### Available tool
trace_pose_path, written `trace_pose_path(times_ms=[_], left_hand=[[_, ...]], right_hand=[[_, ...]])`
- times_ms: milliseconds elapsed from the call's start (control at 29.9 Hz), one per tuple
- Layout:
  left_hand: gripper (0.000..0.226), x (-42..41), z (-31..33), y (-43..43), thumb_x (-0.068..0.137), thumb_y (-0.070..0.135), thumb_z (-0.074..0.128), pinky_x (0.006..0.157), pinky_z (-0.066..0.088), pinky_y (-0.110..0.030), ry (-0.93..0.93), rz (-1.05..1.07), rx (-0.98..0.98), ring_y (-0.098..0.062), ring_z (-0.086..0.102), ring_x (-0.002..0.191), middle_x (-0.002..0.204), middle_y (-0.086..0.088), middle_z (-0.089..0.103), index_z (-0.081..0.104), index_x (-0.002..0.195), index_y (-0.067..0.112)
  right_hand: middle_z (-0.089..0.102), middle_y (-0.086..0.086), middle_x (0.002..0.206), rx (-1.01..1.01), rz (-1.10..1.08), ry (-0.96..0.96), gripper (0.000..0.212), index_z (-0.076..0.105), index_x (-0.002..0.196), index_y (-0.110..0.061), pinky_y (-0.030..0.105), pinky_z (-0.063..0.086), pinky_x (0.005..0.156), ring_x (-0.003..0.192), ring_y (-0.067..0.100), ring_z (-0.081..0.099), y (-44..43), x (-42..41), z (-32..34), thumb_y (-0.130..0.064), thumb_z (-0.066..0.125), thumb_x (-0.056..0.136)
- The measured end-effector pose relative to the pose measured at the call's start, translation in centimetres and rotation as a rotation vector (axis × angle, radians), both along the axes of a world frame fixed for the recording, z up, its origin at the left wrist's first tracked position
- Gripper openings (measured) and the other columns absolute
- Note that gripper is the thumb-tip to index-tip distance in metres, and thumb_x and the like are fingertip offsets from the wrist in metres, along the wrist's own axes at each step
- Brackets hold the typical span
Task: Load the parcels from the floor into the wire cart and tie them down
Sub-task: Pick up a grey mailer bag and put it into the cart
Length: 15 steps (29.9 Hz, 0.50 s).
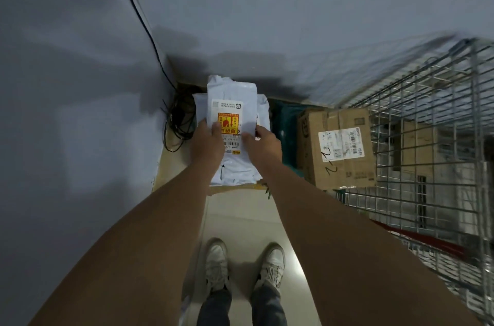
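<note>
Both hands, left hand [207, 136] and right hand [263, 142], grip white parcels [232, 96] beside the wire cart [433, 122].

Single head-worn view looks steeply down at the floor [240, 218]; edges apparently warped.

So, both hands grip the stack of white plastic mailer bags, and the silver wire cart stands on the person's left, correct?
No: the head view shows the silver wire cart on the person's right, not left. The left hand and right hand do both grip the stack of white plastic mailer bags.
</note>
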<state>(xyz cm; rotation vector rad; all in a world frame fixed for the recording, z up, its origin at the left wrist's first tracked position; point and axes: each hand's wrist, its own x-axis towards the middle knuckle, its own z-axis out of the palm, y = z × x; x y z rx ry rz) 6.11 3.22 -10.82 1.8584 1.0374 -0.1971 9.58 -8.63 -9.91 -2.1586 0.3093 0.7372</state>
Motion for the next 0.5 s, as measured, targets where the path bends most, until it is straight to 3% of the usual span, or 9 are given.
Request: trace_pose_path(times_ms=[67, 167, 301, 367, 501], left_hand=[[0.036, 0.9, 3.0, -0.1, 0.111, 0.04, 0.04, 0.061, 0.044, -0.023, -0.038, 0.004, -0.04, -0.015, 0.064, 0.085, 0.108, 0.002, 0.063, 0.056, 0.134, 0.018], [0.034, 3.2, 9.4, -0.3, 0.11, 0.038, 0.044, 0.062, 0.047, -0.026, -0.14, 0.013, -0.064, -0.013, 0.063, 0.081, 0.109, -0.002, 0.067, 0.06, 0.131, 0.018], [0.033, 7.7, 21.8, -1.9, 0.108, 0.038, 0.048, 0.082, 0.058, -0.037, -0.341, -0.037, -0.087, -0.025, 0.07, 0.098, 0.114, -0.006, 0.072, 0.064, 0.127, 0.015], [0.036, 10.0, 29.6, -3.6, 0.109, 0.038, 0.046, 0.082, 0.057, -0.036, -0.435, -0.109, -0.055, -0.025, 0.069, 0.1, 0.12, -0.005, 0.071, 0.062, 0.133, 0.016], [0.038, 13.2, 44.4, -8.5, 0.11, 0.035, 0.042, 0.073, 0.051, -0.031, -0.609, -0.256, 0.004, -0.023, 0.064, 0.095, 0.122, -0.007, 0.07, 0.061, 0.136, 0.014]], right_hand=[[0.072, -0.004, 0.108, 0.019, -0.005, -0.049, 0.028, 0.067, 0.125, -0.024, 0.028, 0.061, 0.073, 0.088, 0.014, 0.07, -0.3, 0.9, 2.9, -0.035, 0.059, 0.102], [0.068, -0.007, 0.099, 0.015, 0.013, -0.15, 0.02, 0.069, 0.117, -0.023, 0.016, 0.046, 0.057, 0.073, 0.002, 0.06, -1.2, 3.4, 9.7, -0.032, 0.058, 0.103], [0.069, 0.0, 0.103, 0.037, -0.06, -0.322, 0.022, 0.07, 0.115, -0.017, 0.032, 0.057, 0.073, 0.088, 0.02, 0.066, -3.4, 7.2, 22.7, -0.031, 0.06, 0.101], [0.068, 0.002, 0.106, 0.039, -0.113, -0.435, 0.024, 0.069, 0.113, -0.014, 0.035, 0.055, 0.08, 0.095, 0.023, 0.064, -5.2, 8.7, 30.3, -0.033, 0.06, 0.101], [0.068, 0.003, 0.097, 0.031, -0.203, -0.644, 0.019, 0.063, 0.088, -0.018, 0.035, 0.051, 0.076, 0.09, 0.025, 0.065, -10.4, 9.8, 44.4, -0.034, 0.06, 0.099]])
